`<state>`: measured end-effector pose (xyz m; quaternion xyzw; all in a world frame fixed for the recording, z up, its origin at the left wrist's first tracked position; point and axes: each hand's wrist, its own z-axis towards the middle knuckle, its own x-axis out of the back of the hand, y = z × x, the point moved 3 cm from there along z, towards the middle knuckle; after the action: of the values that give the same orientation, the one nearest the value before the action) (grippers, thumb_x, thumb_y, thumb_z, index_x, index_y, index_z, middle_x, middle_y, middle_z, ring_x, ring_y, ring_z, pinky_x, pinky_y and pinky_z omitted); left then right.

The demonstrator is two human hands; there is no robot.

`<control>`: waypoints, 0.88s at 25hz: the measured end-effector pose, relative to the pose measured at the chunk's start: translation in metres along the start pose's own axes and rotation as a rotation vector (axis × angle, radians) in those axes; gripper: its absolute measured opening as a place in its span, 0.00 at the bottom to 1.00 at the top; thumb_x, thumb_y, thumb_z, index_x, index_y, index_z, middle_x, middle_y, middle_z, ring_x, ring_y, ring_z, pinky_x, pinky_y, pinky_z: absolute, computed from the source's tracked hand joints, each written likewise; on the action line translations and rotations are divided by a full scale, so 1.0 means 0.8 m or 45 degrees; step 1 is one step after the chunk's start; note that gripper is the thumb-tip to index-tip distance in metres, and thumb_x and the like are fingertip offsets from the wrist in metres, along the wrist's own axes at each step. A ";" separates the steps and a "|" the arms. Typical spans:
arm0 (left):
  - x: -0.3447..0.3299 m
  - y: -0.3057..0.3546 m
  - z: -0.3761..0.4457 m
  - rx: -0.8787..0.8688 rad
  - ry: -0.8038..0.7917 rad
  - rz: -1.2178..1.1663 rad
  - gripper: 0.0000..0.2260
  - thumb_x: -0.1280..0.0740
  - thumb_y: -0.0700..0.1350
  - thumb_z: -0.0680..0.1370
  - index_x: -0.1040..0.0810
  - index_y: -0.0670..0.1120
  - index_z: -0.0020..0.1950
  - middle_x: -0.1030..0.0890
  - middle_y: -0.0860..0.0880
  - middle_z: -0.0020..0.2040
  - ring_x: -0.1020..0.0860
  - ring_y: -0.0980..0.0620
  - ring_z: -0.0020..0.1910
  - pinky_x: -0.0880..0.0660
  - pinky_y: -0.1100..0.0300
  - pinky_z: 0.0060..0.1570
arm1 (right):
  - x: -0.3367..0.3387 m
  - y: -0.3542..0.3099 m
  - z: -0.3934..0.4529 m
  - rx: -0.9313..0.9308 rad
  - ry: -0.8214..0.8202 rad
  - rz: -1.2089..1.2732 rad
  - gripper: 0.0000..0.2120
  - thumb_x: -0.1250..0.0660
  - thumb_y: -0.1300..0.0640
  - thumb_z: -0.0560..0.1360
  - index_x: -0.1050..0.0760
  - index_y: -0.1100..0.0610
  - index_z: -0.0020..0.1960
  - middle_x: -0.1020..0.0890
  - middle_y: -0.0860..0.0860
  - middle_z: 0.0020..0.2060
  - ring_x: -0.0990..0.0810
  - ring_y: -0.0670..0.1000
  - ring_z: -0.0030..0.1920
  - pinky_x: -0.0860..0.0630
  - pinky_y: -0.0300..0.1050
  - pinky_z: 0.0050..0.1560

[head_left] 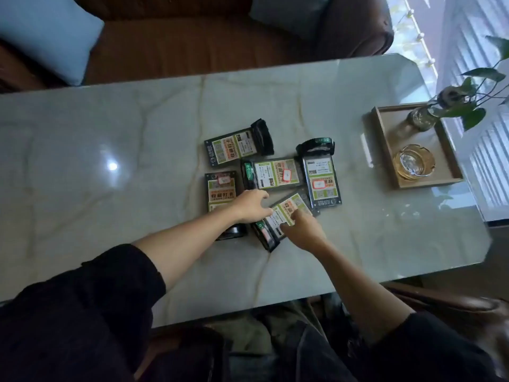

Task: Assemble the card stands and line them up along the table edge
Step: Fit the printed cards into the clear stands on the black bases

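Note:
Several card stands lie flat in a loose cluster in the middle of the marble table (110,133), each a green-and-white printed card with a black base. The nearest stand (286,213) lies at a slant, its black base (265,235) toward me. My left hand (252,205) rests on its left edge, fingers curled over it. My right hand (301,230) presses on its near right side with the fingers extended. The other stands are at the back left (237,146), the centre (275,175), the right (322,177) and the left (221,188), the last partly under my left forearm.
A wooden tray (385,150) at the right holds an amber glass ashtray (414,161) and a glass vase with a leafy plant (421,119). A brown sofa with blue cushions (49,37) runs behind the table. The table's near edge is in front of my knees.

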<state>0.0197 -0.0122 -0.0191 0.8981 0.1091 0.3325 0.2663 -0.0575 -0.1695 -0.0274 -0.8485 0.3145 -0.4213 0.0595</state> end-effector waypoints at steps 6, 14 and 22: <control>-0.022 -0.006 0.026 0.061 -0.096 0.047 0.31 0.32 0.54 0.78 0.36 0.44 0.77 0.33 0.44 0.77 0.31 0.44 0.73 0.31 0.52 0.68 | -0.034 0.036 0.011 -0.618 0.014 1.277 0.10 0.32 0.65 0.74 0.20 0.64 0.55 0.17 0.55 0.36 0.18 0.53 0.34 0.19 0.44 0.30; -0.033 -0.007 0.045 0.089 -0.171 -0.009 0.13 0.29 0.48 0.77 0.21 0.43 0.59 0.18 0.46 0.57 0.20 0.45 0.59 0.24 0.49 0.60 | -0.057 0.048 0.003 -0.761 -0.112 1.589 0.06 0.31 0.67 0.75 0.22 0.65 0.52 0.17 0.54 0.29 0.20 0.50 0.26 0.21 0.43 0.31; -0.009 -0.009 0.031 -0.024 -0.043 -0.182 0.09 0.26 0.47 0.75 0.23 0.46 0.49 0.18 0.47 0.46 0.19 0.48 0.46 0.21 0.49 0.49 | 0.004 0.041 0.010 -0.296 0.022 1.267 0.05 0.31 0.68 0.74 0.23 0.60 0.48 0.14 0.53 0.42 0.14 0.49 0.38 0.21 0.42 0.35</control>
<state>0.0303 -0.0192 -0.0430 0.8910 0.1654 0.2985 0.2994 -0.0660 -0.1987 -0.0423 -0.5935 0.7258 -0.3111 0.1556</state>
